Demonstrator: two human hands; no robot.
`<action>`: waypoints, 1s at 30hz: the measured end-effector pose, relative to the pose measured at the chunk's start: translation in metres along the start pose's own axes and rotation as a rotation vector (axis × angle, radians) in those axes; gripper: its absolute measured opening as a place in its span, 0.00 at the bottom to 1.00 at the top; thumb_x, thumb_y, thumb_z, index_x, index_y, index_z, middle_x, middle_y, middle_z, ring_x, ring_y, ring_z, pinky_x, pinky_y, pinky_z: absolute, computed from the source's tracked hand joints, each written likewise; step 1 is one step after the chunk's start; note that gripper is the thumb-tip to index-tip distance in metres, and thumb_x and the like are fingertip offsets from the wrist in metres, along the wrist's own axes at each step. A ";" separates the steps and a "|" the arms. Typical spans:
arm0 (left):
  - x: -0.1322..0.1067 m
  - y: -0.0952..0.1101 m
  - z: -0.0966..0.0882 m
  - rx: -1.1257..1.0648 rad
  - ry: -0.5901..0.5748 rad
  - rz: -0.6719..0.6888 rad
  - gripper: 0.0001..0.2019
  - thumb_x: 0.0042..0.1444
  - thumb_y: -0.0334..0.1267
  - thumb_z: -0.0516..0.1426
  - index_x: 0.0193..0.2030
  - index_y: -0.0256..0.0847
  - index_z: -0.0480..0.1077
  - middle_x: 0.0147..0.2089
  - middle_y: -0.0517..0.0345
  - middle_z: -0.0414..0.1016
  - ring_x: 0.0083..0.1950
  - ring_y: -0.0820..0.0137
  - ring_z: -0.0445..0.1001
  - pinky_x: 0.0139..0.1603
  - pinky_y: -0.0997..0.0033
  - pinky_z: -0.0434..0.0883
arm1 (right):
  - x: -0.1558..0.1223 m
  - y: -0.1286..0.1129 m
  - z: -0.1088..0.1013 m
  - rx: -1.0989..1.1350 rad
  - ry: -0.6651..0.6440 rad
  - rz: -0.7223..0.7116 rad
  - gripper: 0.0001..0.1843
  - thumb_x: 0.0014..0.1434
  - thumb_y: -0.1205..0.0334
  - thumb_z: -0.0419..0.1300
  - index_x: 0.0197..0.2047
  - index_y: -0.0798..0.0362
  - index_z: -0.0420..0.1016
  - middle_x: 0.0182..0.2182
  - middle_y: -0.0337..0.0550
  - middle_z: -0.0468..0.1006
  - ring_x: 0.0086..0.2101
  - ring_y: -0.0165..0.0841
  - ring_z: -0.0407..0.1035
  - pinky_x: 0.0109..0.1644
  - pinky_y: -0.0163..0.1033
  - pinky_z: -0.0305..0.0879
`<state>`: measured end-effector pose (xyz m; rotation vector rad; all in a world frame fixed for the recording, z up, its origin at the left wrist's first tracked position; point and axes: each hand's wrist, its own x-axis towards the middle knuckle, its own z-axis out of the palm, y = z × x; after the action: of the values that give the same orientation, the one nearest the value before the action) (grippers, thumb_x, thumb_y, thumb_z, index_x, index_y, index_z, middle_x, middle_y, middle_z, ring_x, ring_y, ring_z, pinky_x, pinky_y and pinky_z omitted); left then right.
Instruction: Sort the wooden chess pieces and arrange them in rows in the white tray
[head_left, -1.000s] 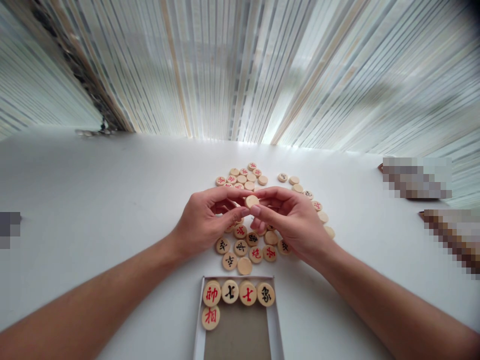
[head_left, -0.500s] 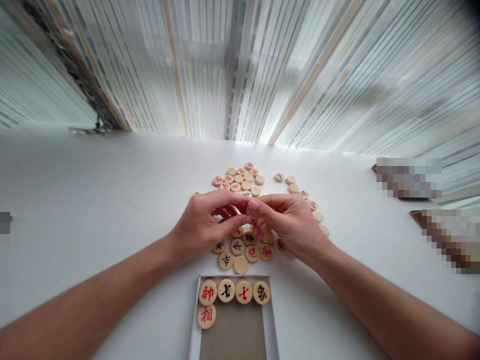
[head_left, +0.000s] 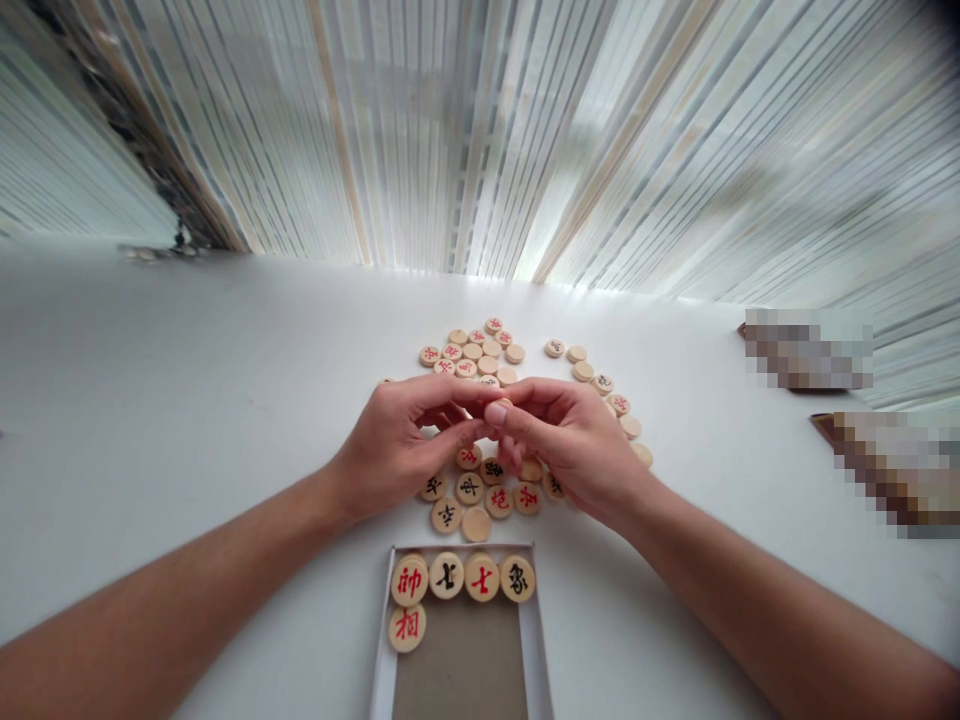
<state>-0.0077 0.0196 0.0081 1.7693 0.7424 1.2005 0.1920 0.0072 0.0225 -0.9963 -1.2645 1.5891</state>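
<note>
My left hand (head_left: 409, 435) and my right hand (head_left: 577, 440) meet at the fingertips over a spread of xiangqi pieces. Pinched between them is one wooden xiangqi piece (head_left: 504, 402), mostly covered by my right thumb; its marking cannot be read. Below the hands lie loose pieces, among them a red-marked piece (head_left: 499, 500) and a blank-faced piece (head_left: 476, 524). Nearest me, a shallow white box (head_left: 459, 660) with a grey-brown bottom holds a row of pieces along its far wall, including a black-marked piece (head_left: 517, 579). A red-marked piece (head_left: 407, 627) starts a second row at its left.
More pieces lie beyond my hands, and a curved line of them, with one blank piece (head_left: 583, 371), runs down the right. Two brown-edged objects (head_left: 832, 430), partly blurred out, stand at the right. A striped curtain (head_left: 450, 140) borders the white table's (head_left: 225, 400) far edge.
The whole view has shifted slightly. The held piece shows less of its face than before, with my right thumb covering more of it. Pieces in the box stay as they were.
</note>
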 end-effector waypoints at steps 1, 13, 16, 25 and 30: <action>0.000 0.000 0.000 0.011 -0.006 0.014 0.13 0.61 0.27 0.67 0.52 0.41 0.83 0.45 0.55 0.87 0.41 0.71 0.85 0.39 0.78 0.81 | 0.000 0.000 0.000 -0.010 0.004 -0.002 0.14 0.57 0.53 0.77 0.38 0.54 0.85 0.21 0.37 0.80 0.21 0.27 0.72 0.24 0.30 0.66; 0.000 -0.003 0.000 -0.045 0.086 -0.068 0.12 0.59 0.34 0.70 0.50 0.41 0.83 0.41 0.55 0.87 0.37 0.69 0.85 0.36 0.75 0.83 | 0.000 0.004 0.003 -0.147 0.041 -0.216 0.14 0.62 0.55 0.72 0.49 0.51 0.88 0.34 0.44 0.88 0.32 0.31 0.82 0.37 0.35 0.80; -0.001 -0.005 0.000 0.016 0.162 -0.057 0.10 0.59 0.34 0.70 0.47 0.40 0.83 0.42 0.54 0.86 0.37 0.70 0.85 0.38 0.75 0.82 | 0.000 0.008 0.003 -0.117 0.047 -0.225 0.13 0.64 0.56 0.71 0.51 0.49 0.88 0.41 0.45 0.89 0.35 0.32 0.83 0.41 0.37 0.82; 0.000 -0.004 0.001 0.095 0.128 0.046 0.04 0.58 0.28 0.68 0.40 0.38 0.83 0.43 0.53 0.84 0.40 0.70 0.82 0.37 0.75 0.81 | 0.003 0.014 0.000 -0.129 0.085 -0.200 0.14 0.57 0.56 0.77 0.47 0.50 0.88 0.36 0.44 0.89 0.35 0.33 0.83 0.40 0.36 0.82; -0.001 -0.004 0.000 0.012 0.125 -0.075 0.10 0.57 0.31 0.67 0.47 0.36 0.82 0.46 0.49 0.84 0.35 0.71 0.81 0.34 0.73 0.82 | 0.002 0.016 0.001 -0.108 0.134 -0.267 0.17 0.54 0.61 0.78 0.48 0.49 0.88 0.42 0.46 0.89 0.39 0.36 0.84 0.43 0.38 0.83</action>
<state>-0.0081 0.0211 0.0044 1.6729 0.8823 1.2669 0.1879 0.0068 0.0071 -0.9393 -1.3399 1.2415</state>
